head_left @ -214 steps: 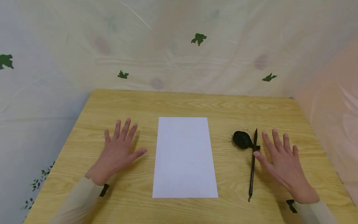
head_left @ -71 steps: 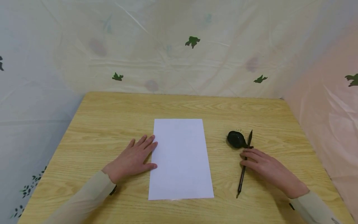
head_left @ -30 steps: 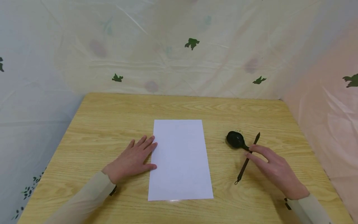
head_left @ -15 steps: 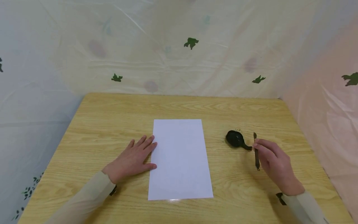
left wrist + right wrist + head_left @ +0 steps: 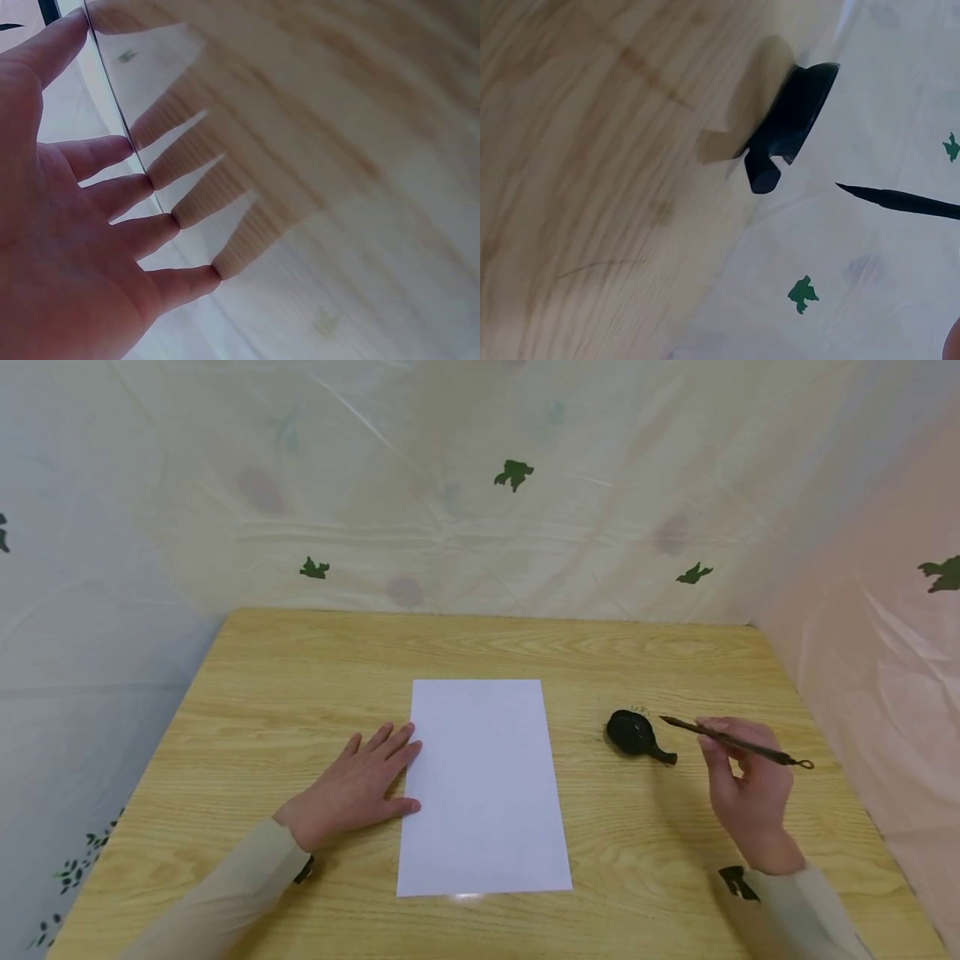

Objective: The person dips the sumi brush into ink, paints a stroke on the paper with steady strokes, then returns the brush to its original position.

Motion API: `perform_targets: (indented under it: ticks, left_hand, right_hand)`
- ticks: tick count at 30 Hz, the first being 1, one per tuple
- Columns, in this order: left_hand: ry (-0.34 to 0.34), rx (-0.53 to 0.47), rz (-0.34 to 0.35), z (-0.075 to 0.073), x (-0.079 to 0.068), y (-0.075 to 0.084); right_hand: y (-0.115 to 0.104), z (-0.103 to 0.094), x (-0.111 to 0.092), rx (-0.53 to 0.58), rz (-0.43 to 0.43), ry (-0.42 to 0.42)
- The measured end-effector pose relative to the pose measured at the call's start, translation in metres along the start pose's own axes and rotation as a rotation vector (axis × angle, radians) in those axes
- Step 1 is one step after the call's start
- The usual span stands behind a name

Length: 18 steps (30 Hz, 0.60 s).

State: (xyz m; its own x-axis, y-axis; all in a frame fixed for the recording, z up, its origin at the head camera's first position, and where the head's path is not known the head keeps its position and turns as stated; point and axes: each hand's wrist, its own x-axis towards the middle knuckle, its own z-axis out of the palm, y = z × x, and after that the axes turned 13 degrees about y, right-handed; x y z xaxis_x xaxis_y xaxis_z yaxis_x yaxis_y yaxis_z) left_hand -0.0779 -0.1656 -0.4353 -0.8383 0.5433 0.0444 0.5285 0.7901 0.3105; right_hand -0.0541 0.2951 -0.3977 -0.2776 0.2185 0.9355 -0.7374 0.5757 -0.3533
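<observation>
In the head view my left hand lies with fingers spread, its fingertips and thumb tip on the left edge of a white sheet of paper. The left wrist view shows the palm side of that hand with straight fingers. My right hand pinches a dark writing brush above the table, its pointed tip to the left and its loop end to the right. Left of the brush tip sits a small black dish with a short handle, apart from it. The right wrist view shows the brush tip and the dish.
Everything rests on a wood-grain table. Pale cloth curtains with green leaf-like patches stand behind it and at both sides. A few small dark specks mark the table just behind the dish.
My right hand has lifted the brush off the dish's handle and turned it from pointing away to pointing left. Earlier, my left hand moved right onto the paper's edge; there it stays.
</observation>
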Motion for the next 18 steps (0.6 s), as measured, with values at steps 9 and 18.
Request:
perform_targets:
  ticks: [9,18]
  left_hand:
    - [-0.012,-0.002,-0.014,-0.001,0.0,0.001]
    - [-0.015,-0.003,-0.014,-0.001,0.0,0.001]
  right_hand:
    - [0.001,0.002,0.004,0.167,0.221,0.061]
    - [0.01,0.004,-0.001,0.173,0.257,0.078]
